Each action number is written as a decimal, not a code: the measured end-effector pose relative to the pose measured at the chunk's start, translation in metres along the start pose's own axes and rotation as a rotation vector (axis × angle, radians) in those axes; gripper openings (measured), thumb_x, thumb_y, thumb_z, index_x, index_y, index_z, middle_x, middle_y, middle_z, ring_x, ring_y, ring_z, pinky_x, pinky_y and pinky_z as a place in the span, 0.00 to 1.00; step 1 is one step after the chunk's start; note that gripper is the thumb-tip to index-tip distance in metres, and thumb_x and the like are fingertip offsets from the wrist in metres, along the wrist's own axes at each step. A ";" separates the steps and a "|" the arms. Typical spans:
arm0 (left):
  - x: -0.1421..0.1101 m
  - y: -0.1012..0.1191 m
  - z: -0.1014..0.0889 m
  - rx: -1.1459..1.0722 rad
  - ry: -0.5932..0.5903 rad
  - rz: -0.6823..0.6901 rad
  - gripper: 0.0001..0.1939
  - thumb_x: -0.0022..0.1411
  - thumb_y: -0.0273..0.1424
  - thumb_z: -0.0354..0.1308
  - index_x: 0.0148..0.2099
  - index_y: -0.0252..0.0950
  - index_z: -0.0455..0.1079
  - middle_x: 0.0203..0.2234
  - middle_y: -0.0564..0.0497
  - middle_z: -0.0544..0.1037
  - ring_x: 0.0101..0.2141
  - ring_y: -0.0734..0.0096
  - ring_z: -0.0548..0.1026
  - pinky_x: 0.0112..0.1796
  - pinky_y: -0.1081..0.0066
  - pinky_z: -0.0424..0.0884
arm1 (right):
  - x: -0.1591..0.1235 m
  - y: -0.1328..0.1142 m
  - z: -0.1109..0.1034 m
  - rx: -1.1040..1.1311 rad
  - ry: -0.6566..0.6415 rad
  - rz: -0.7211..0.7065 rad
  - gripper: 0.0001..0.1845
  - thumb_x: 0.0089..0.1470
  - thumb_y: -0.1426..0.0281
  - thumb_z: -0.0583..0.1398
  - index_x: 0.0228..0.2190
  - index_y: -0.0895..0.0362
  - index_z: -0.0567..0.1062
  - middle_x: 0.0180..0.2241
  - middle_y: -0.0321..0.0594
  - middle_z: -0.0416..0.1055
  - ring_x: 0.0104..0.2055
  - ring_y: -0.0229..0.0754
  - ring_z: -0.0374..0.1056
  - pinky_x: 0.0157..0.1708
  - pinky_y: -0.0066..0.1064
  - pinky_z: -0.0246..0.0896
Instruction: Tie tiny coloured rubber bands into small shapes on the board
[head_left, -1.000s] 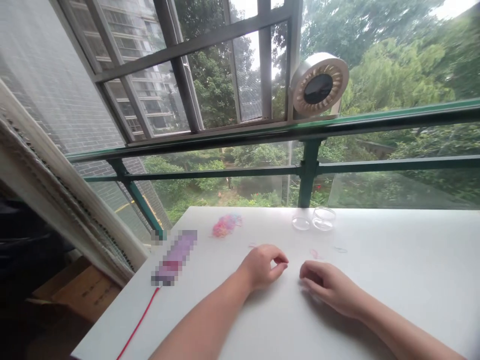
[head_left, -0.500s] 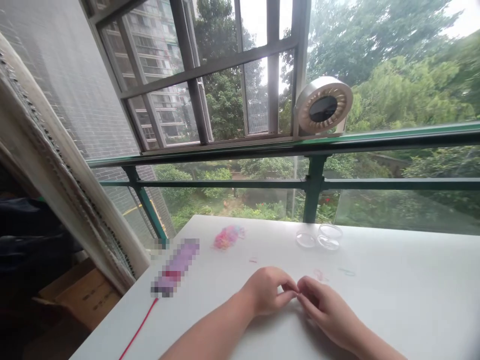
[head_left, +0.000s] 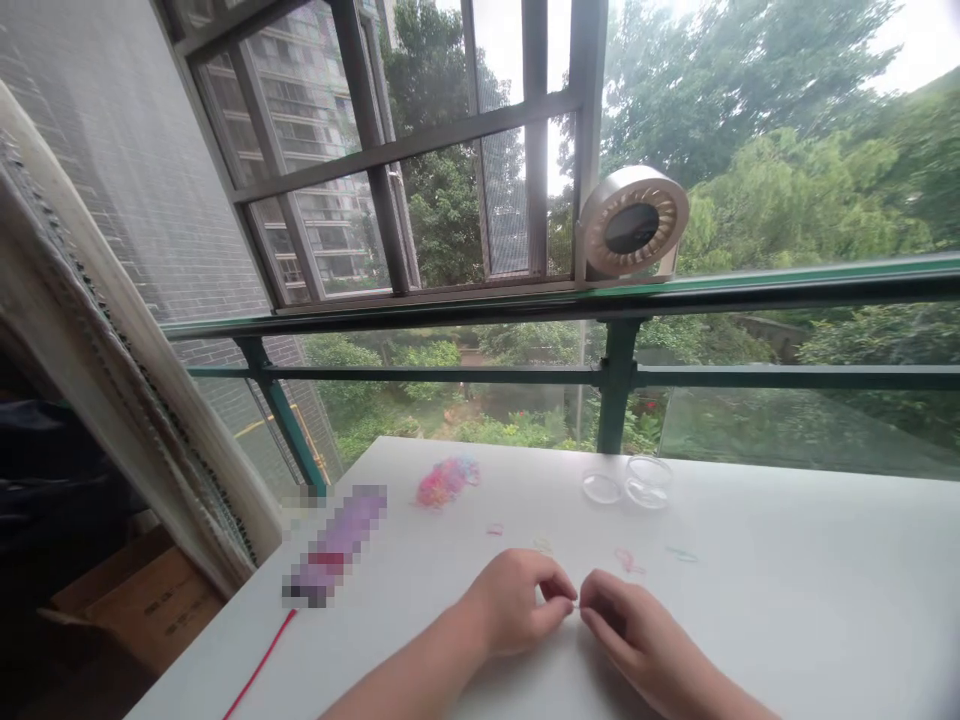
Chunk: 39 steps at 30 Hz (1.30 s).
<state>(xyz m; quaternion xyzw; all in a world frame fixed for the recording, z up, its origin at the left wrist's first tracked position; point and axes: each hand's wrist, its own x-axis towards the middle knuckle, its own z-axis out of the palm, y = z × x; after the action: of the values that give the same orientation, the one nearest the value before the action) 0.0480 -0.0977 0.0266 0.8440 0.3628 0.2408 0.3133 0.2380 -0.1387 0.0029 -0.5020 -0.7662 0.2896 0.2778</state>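
Observation:
My left hand (head_left: pixel 517 605) is over the white table with thumb and index finger pinched together. Close beside it, my right hand (head_left: pixel 630 620) has its fingers curled and its fingertips pressed together. A tiny pale bit shows between the two sets of fingertips, too small to name. Beyond my hands lie a few thin loops like small rubber bands: a pink-red loop (head_left: pixel 495 530), a pale yellow loop (head_left: pixel 542 546), pink loops (head_left: pixel 628 561) and a green loop (head_left: pixel 682 554). Farther back is a heap of colourful small bands (head_left: pixel 445 483).
Clear round dishes (head_left: pixel 649 483) stand near the far edge of the white table (head_left: pixel 810 600). At left, a blurred-out purple object (head_left: pixel 337 548) has a red cord (head_left: pixel 261 664). A round fan-like device (head_left: pixel 634 225) sits on the green railing (head_left: pixel 450 375). A cardboard box (head_left: pixel 161 610) is below left.
The fingertips of my two hands have drawn slightly apart. The pale yellow loop now shows beyond my left hand. The whole view has shifted a little.

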 end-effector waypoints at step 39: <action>-0.013 0.004 -0.002 -0.019 -0.125 0.020 0.02 0.51 0.27 0.55 0.29 0.35 0.69 0.25 0.54 0.74 0.26 0.77 0.67 0.28 0.76 0.63 | -0.010 -0.011 -0.008 0.113 -0.086 -0.067 0.05 0.51 0.78 0.52 0.26 0.56 0.62 0.24 0.31 0.61 0.26 0.34 0.54 0.26 0.26 0.50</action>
<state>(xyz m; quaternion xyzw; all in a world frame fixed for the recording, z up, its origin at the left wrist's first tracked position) 0.0398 -0.1092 0.0285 0.8578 0.3317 0.1943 0.3411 0.2405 -0.1501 0.0151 -0.4467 -0.7762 0.3442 0.2819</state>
